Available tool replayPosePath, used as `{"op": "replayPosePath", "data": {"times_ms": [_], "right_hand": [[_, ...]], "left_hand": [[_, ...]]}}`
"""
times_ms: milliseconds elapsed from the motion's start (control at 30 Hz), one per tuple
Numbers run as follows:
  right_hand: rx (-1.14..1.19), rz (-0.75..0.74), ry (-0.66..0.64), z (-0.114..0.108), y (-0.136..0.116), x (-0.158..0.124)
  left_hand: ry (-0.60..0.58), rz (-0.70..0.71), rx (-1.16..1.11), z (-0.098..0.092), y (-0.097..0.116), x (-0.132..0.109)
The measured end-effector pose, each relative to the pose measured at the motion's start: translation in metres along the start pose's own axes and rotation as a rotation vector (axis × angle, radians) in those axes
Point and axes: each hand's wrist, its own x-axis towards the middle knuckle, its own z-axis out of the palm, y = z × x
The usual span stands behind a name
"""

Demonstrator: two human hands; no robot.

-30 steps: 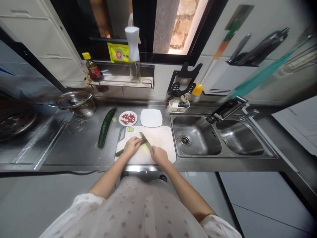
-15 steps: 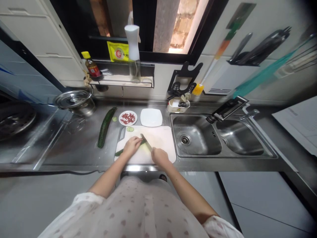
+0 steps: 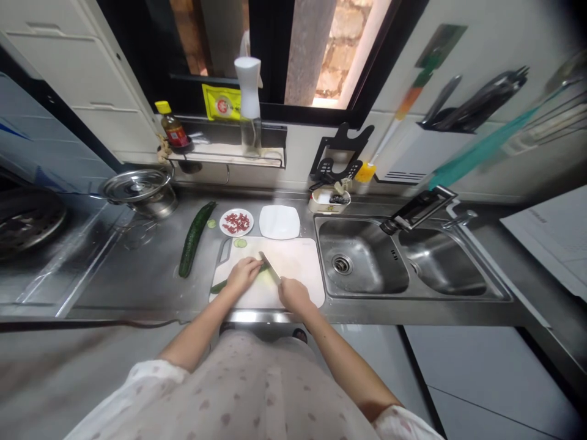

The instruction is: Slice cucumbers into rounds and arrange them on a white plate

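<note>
On a white cutting board point(image 3: 302, 275), my left hand point(image 3: 244, 275) grips a cucumber point(image 3: 219, 286), whose dark green end sticks out to the left below the wrist. My right hand point(image 3: 294, 294) is closed round the handle of a kitchen knife point(image 3: 269, 267). The blade slants across the cucumber's right end, close to my left fingertips. Pale green cut pieces lie by the blade, partly hidden by it. A few round cucumber slices point(image 3: 239, 243) rest at the board's upper left.
Left of the board lies a whole cucumber point(image 3: 196, 238) beside a small end piece point(image 3: 211, 224). Behind the board stand a plate of chopped red pieces point(image 3: 236, 223) and a white square plate point(image 3: 279, 222). A double sink point(image 3: 362, 290) is at the right, a lidded pot point(image 3: 158, 201) at the left.
The whole view has shifted slightly, with the counter sitting a little lower in the picture. Both hands keep their holds on cucumber and knife, with hardly any movement over the board.
</note>
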Motion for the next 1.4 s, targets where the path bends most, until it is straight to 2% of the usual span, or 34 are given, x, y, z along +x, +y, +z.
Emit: {"op": "replayPosePath", "data": {"times_ms": [433,833,1267,1400], "right_hand": [[0.039,-0.003,0.050,0.000,-0.014,0.028],[-0.018,0.018,0.004,0.003,-0.004,0.011],[0.001,0.001,0.053,0.002,-0.018,0.034],[0.001,-0.001,0.042,0.001,-0.017,0.031]], "left_hand": [[0.036,0.080,0.001,0.004,-0.002,-0.001],[0.052,0.072,0.005,0.006,-0.001,-0.001],[0.029,0.066,0.031,0.008,-0.004,-0.002],[0.036,0.058,0.034,0.008,-0.003,-0.003]]}}
